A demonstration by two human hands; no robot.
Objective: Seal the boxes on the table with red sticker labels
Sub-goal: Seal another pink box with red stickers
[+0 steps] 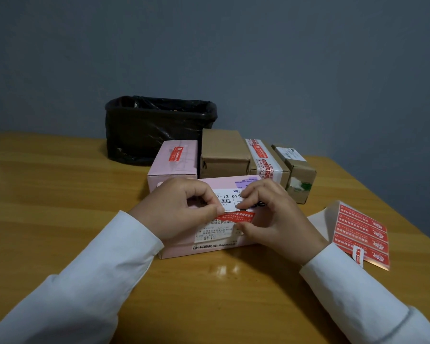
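A pink box (204, 247) with a white shipping label lies in front of me on the wooden table (60, 194). A red sticker label (236, 216) stretches across its top. My left hand (179, 207) pinches the sticker's left end between thumb and forefinger. My right hand (276, 214) pinches its right end, fingers curled over the box. A sheet of red sticker labels (360, 234) lies to the right, partly curled. Behind stand another pink box (174, 162) bearing a red sticker, a plain brown box (224, 152), a taped brown box (266, 160) and a small brown box (298, 170).
A bin lined with a black bag (157, 127) stands at the back of the table against a grey wall. The table's right edge runs diagonally past the sticker sheet. A loose peeled strip (358, 255) lies on the sheet's near corner.
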